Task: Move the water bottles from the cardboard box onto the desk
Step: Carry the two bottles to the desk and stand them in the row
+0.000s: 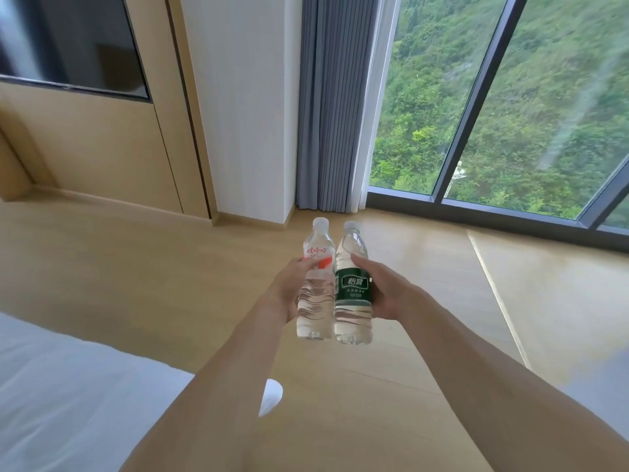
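Observation:
Two clear water bottles are held upright side by side in front of me, above the wooden floor. My left hand (289, 287) grips the bottle with the red and white label (315, 301). My right hand (384, 287) grips the bottle with the dark green label (354, 294). The two bottles touch each other. Both have white caps. Neither the cardboard box nor the desk is in view.
A white bed (68, 386) fills the lower left. A dark screen (68, 42) hangs on the wood-panelled wall at upper left. Grey curtains (330, 103) hang beside a floor-to-ceiling window (510, 107) at right. Light wooden floor (170, 267) spreads ahead.

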Available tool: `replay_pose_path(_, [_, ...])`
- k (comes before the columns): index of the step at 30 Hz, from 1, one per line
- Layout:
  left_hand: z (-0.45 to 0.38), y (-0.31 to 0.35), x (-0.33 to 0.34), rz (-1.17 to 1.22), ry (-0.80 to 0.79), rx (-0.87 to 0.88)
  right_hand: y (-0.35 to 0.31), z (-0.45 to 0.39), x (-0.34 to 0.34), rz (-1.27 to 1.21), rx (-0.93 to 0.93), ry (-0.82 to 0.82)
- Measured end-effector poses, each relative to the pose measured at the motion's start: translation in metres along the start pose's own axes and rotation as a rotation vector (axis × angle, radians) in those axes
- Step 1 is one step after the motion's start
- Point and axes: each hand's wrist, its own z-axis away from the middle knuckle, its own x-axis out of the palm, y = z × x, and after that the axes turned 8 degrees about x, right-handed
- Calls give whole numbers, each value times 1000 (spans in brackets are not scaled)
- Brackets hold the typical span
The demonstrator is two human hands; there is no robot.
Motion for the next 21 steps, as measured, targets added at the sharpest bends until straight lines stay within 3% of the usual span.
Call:
replay_pose_path(8, [-104, 15, -41, 64, 35, -42, -73, -98, -7, 81, 10, -7])
replay_pose_path(13, [-178, 30, -72, -53, 240, 22, -131, -178, -8, 140, 46, -96])
replay_pose_path(21, [-285, 78, -102, 23, 404, 76, -244, -290, 9, 266, 111, -234])
